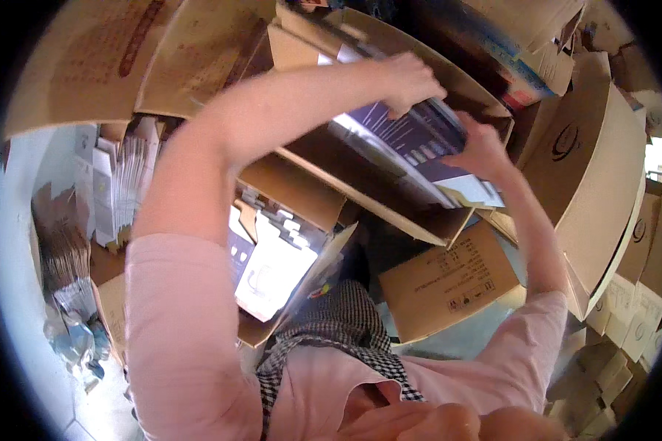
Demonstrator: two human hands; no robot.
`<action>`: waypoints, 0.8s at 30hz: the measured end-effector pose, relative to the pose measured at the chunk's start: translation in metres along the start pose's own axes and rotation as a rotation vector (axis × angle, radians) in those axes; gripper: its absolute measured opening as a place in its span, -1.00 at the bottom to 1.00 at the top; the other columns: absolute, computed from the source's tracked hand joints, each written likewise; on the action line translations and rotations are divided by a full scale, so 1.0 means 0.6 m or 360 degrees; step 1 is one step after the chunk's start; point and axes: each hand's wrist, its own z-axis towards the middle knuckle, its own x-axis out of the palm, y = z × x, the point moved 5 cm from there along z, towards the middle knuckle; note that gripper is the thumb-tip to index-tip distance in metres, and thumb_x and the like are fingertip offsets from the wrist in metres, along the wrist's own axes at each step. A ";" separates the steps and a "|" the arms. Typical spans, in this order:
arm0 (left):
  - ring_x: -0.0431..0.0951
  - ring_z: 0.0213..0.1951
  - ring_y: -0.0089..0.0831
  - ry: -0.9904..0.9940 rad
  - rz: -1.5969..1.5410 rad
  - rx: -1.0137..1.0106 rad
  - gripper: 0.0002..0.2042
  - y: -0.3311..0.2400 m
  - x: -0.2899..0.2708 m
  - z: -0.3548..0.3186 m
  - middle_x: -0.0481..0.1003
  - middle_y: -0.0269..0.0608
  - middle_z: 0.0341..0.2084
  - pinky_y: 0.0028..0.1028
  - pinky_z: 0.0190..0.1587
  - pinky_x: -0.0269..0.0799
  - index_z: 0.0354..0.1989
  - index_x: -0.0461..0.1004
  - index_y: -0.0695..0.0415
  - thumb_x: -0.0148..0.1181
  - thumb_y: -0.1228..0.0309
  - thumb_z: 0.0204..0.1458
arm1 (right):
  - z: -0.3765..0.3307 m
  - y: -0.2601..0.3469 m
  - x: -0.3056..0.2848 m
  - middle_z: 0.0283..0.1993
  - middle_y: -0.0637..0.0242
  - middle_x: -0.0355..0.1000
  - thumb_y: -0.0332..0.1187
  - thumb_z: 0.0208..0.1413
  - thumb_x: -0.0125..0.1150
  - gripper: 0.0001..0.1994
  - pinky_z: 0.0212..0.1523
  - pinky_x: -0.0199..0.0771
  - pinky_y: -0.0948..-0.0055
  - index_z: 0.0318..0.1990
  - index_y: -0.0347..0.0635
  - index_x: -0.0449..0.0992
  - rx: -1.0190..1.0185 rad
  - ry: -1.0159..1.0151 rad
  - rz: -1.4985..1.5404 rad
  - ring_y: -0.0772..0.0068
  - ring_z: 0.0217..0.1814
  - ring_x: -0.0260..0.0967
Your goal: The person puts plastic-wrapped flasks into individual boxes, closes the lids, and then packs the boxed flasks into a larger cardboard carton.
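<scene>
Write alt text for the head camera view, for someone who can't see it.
Seen from above, a person's left hand and right hand grip a stack of dark flat packages inside an open cardboard carton. More cardboard boxes crowd around, one lower open box holding white packages.

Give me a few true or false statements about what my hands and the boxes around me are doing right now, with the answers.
1. Both hands are on the dark purple flat packets in the open brown cardboard carton. True.
2. The left hand rests on top of the packets. True.
3. The right hand hangs free, away from the packets. False: it presses against their right end.
4. The lower open carton holds white packets. True.
5. The sleeves are dark blue. False: the short sleeves are pale pink.
</scene>
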 end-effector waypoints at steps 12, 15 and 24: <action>0.62 -0.26 -0.15 0.0377 -0.0070 -0.0214 -0.44 -0.225 -0.478 -0.462 0.60 -0.06 -0.38 -0.28 -0.18 0.52 -0.17 0.55 0.11 0.42 0.46 -0.57 | -0.314 0.459 -0.304 -0.12 0.09 0.54 -0.35 -0.38 0.50 -0.27 0.01 0.47 0.38 0.10 -0.27 0.41 -0.0962 -0.0038 0.0617 0.26 -0.09 0.53; 0.62 -0.25 -0.15 0.0873 -0.0647 -0.0227 -0.35 -0.184 -0.378 -0.523 0.61 -0.08 -0.29 -0.27 -0.14 0.51 -0.14 0.53 0.13 0.57 0.33 -0.61 | -0.267 0.509 -0.160 -0.14 0.14 0.56 -0.25 -0.36 0.52 -0.29 0.00 0.48 0.33 0.08 -0.22 0.43 -0.0819 0.0591 0.0884 0.20 -0.07 0.51; -0.12 0.43 0.02 0.0784 -0.1004 -0.1349 0.25 -0.047 0.392 -0.758 -0.17 0.10 0.42 0.13 0.38 -0.14 0.45 -0.12 -0.20 0.54 -0.18 -0.50 | -0.089 0.383 0.418 0.02 0.03 0.48 -0.24 -0.08 0.47 -0.42 -0.07 0.55 0.32 0.06 -0.38 0.43 0.0583 -0.0063 0.2138 0.30 0.05 0.46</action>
